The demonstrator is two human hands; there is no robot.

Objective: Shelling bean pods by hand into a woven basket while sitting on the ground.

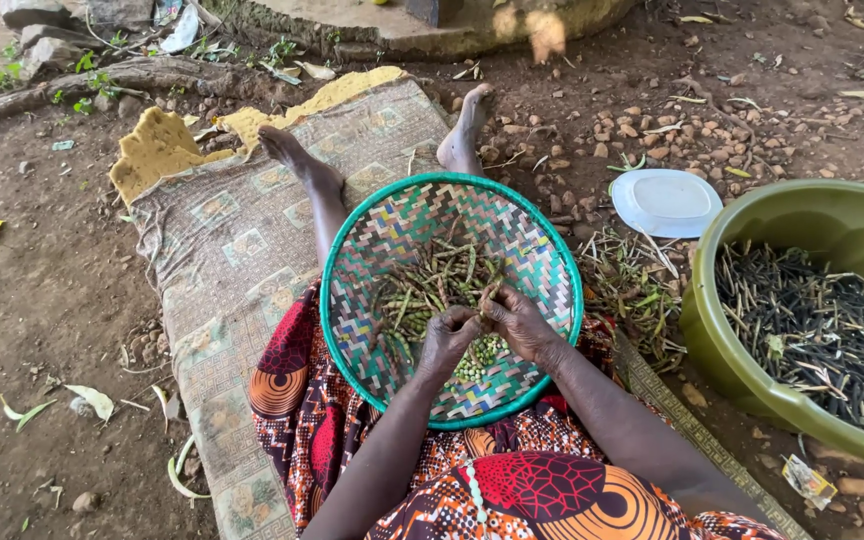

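Hands meet over the round woven basket tray with the green rim (352,330) that sits on our lap. We see our left hand (449,335) and our right hand (518,320) close together, touching at the fingertips. Both hands are curled, and they pinch a thin green bean pod (485,297) between them. The pod sits just above a small heap of little round green peas (479,358) in the near part of the tray. More long green and brown pods (432,280) lie in a loose bunch in the middle of the tray, just past our hands.

We sit on a long patterned cloth mat (227,250) with yellow foam (157,145) poking out at its far end. Our bare legs stretch out over the mat, and our feet reach the dirt and small stones.

On our right stands a big green plastic tub (752,220) full of dark, thin pods (822,335). A white plastic lid (665,202) lies on the ground beyond it. Between the tray and the tub we see a pile of empty pod shells (637,290) on the ground
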